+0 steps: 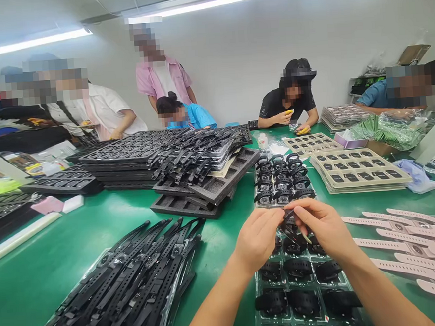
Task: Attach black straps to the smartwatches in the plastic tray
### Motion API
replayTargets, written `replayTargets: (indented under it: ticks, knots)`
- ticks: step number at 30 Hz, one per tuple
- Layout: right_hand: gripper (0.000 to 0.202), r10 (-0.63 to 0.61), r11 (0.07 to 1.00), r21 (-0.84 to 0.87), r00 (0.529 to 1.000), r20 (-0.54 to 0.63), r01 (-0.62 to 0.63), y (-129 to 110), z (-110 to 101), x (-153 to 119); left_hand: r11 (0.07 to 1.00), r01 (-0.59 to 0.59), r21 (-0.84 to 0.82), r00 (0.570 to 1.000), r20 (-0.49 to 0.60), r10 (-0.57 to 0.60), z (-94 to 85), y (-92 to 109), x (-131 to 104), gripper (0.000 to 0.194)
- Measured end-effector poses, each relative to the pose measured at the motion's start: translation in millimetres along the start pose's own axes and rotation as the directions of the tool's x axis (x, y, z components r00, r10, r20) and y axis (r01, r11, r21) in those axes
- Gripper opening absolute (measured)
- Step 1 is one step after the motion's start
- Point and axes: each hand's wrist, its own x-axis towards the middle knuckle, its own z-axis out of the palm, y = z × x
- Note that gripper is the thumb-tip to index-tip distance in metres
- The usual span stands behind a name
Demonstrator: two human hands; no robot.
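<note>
Strap-handling above the clear compartment tray (282, 284), both hands engaged.

Left of the tray we note flat-laid black watches (146, 267), straps out long, in an overlapping heap. Over the tray's middle, left hand (258, 239): thumb and forefinger pinched on a black-strapped watch (289, 222), itself raised above the looped watches in the cells. Right hand (321, 228): thumb and fingers gripping the same strap from the other side; exact contact partly hidden. We judge the step as bringing the strap round into a loop; the next move calls for steady pinches and lined-up strap ends. Right of the tray, pink-strapped watches (412, 236) lie flat.
</note>
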Motion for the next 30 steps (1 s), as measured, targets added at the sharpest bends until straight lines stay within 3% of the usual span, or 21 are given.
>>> replayTargets:
  ticks: [2, 7, 15, 22, 30]
  knots:
    - [0.03, 0.002, 1.0, -0.004, 0.999, -0.034, -0.002, -2, 1, 0, 0.996, -0.069, 0.064, 0.998, 0.005, 0.069, 0.2, -1, 1, 0.033]
    - [0.036, 0.043, 0.998, -0.036, 0.999, -0.005, -0.043, -3, 0, 1, 0.999, -0.007, 0.042, 0.999, 0.037, 0.005, -3.7, -1, 6, 0.023]
    - [0.03, 0.014, 0.982, -0.186, 0.997, -0.072, -0.027, 1, 4, 2, 0.949, -0.095, 0.301, 0.987, 0.15, 0.051, 1.3, 4, 6, 0.015]
    - [0.012, -0.046, 0.954, -0.295, 0.998, 0.047, 0.057, -8, 2, 1, 0.966, -0.151, 0.212, 0.983, 0.135, 0.124, 3.9, 7, 4, 0.014]
    - [0.024, -0.058, 0.985, -0.163, 0.998, 0.003, 0.058, -13, 1, -5, 0.977, -0.144, 0.157, 0.987, 0.096, 0.13, -2.4, 10, 5, 0.012]
